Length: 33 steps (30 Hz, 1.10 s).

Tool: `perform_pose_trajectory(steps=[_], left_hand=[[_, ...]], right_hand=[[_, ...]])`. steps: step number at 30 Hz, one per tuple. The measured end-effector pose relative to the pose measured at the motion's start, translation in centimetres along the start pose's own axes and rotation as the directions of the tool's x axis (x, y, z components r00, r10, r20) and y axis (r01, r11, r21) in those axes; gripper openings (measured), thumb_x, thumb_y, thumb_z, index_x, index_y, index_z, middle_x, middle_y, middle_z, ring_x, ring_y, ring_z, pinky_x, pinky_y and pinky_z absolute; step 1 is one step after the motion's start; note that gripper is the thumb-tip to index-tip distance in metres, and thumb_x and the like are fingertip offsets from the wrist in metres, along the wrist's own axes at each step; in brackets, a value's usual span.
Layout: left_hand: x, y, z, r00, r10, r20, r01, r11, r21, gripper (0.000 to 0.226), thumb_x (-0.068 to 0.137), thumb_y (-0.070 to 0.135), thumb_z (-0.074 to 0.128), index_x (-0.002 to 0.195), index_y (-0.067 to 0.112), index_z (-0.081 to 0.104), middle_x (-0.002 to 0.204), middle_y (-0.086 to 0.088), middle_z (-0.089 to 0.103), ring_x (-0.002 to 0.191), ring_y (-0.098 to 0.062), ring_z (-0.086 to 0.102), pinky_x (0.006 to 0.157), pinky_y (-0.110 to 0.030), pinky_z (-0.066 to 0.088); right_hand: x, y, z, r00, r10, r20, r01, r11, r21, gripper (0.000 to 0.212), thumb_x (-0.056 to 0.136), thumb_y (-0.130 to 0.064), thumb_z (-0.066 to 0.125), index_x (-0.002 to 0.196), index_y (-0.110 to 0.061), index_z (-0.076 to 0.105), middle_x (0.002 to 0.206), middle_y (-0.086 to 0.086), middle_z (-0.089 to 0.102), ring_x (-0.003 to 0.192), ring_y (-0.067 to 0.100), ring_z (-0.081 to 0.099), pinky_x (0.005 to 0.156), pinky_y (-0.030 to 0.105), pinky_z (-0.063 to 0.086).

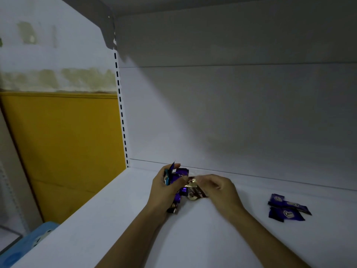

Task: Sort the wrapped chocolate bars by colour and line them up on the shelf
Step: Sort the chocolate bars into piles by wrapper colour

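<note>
While the left grip [164, 190] clenched a crowded bunch of bars [181, 173] over the shelf [116, 219] and the right grip [220, 190] pinched a brown-gold bar [193, 196] from it, that tug looked liable to spill loose ones, well apart from the purple pile [287, 207].

There is only one camera, worn on the person's head, and it looks forward and down from close by into the wide white metal shelf [108, 225], with the left hand [164, 188] and right hand [220, 188] low in the middle.
</note>
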<state>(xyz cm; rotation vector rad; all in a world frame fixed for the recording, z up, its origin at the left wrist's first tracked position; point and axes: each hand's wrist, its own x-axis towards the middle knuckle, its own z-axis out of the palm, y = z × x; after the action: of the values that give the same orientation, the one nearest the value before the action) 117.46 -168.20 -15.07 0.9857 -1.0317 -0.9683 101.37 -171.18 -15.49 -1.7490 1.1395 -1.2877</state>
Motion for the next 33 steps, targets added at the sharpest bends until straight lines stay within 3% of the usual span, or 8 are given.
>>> perform_pose_trajectory(steps=[4,13,16,18,21,25,27,33], left_hand=[[-0.3,0.2,0.3,0.997,0.022,0.080,-0.026,0.999,0.044,0.035,0.082,0.002,0.071,0.108,0.024,0.062,0.101,0.001,0.070,0.087,-0.012,0.071,0.067,-0.018,0.054],[0.0,-0.1,0.1,0.994,0.002,0.107,-0.010,0.997,0.074,0.025,0.085,-0.001,0.066,0.101,0.018,0.067,0.095,0.002,0.074,0.085,-0.016,0.072,0.066,-0.021,0.056],[0.1,-0.1,-0.1,1.000,-0.008,0.020,0.008,1.000,0.028,0.026,0.085,0.002,0.067,0.103,0.022,0.066,0.090,0.003,0.074,0.082,-0.016,0.072,0.063,-0.021,0.055],[0.1,-0.1,-0.3,1.000,-0.021,-0.011,0.020,1.000,-0.018,0.029,0.085,0.004,0.068,0.107,0.023,0.064,0.095,-0.001,0.073,0.080,-0.017,0.073,0.059,-0.020,0.055],[0.1,0.0,-0.4,1.000,-0.004,0.003,0.004,1.000,-0.024,0.039,0.085,0.003,0.068,0.113,0.030,0.061,0.107,-0.003,0.068,0.081,-0.015,0.072,0.060,-0.020,0.053],[-0.1,-0.2,-0.1,0.987,0.029,0.159,-0.037,0.998,0.048,0.070,0.083,0.000,0.070,0.128,0.047,0.044,0.116,0.016,0.053,0.090,0.001,0.068,0.067,-0.015,0.053],[-0.1,-0.7,0.0,0.971,0.013,0.241,-0.034,0.996,0.086,0.085,0.080,0.000,0.072,0.137,0.048,0.033,0.113,0.022,0.056,0.097,0.002,0.066,0.071,-0.014,0.053],[-0.1,-0.8,0.3,0.957,0.054,0.285,-0.153,0.929,0.338,0.080,0.075,0.012,0.080,0.134,0.042,0.035,0.114,0.019,0.051,0.094,0.018,0.056,0.069,-0.002,0.044]], right_hand=[[-0.4,-0.8,0.4,0.992,0.067,0.105,-0.091,0.967,0.238,0.012,0.078,-0.004,0.073,0.072,-0.011,0.067,0.063,-0.002,0.069,0.059,0.009,0.063,0.057,0.016,0.048],[0.2,-0.9,-0.8,0.952,0.281,-0.117,-0.192,0.852,0.486,0.007,0.087,-0.005,0.063,0.088,-0.011,0.067,0.067,-0.004,0.069,0.055,0.005,0.062,0.056,0.018,0.050],[0.2,-0.5,-1.0,0.944,0.081,-0.321,-0.025,0.985,0.173,0.015,0.088,-0.009,0.064,0.079,-0.021,0.065,0.073,-0.007,0.068,0.067,0.007,0.064,0.062,0.020,0.049],[-0.1,-0.1,-0.8,0.976,-0.138,-0.166,0.096,0.966,-0.238,0.014,0.088,-0.013,0.064,0.083,-0.025,0.068,0.083,-0.012,0.068,0.077,0.003,0.062,0.070,0.018,0.048],[-0.7,0.3,0.3,0.963,-0.225,0.147,0.266,0.709,-0.653,0.019,0.091,-0.023,0.055,0.099,-0.026,0.072,0.099,-0.013,0.066,0.091,0.007,0.058,0.088,0.026,0.039],[-0.6,-1.6,0.6,0.998,-0.046,-0.036,0.045,0.998,-0.035,0.016,0.092,-0.026,0.059,0.085,-0.021,0.072,0.078,-0.007,0.071,0.074,0.006,0.065,0.067,0.014,0.047],[-0.6,-2.1,0.7,0.996,0.084,0.016,-0.085,0.964,0.250,0.008,0.087,-0.016,0.066,0.082,-0.014,0.070,0.068,0.000,0.070,0.061,0.010,0.065,0.056,0.018,0.049],[-0.7,-1.2,0.8,0.987,0.154,-0.056,-0.132,0.951,0.280,0.013,0.087,-0.003,0.062,0.076,-0.009,0.066,0.072,0.003,0.067,0.062,0.007,0.062,0.055,0.017,0.047]])
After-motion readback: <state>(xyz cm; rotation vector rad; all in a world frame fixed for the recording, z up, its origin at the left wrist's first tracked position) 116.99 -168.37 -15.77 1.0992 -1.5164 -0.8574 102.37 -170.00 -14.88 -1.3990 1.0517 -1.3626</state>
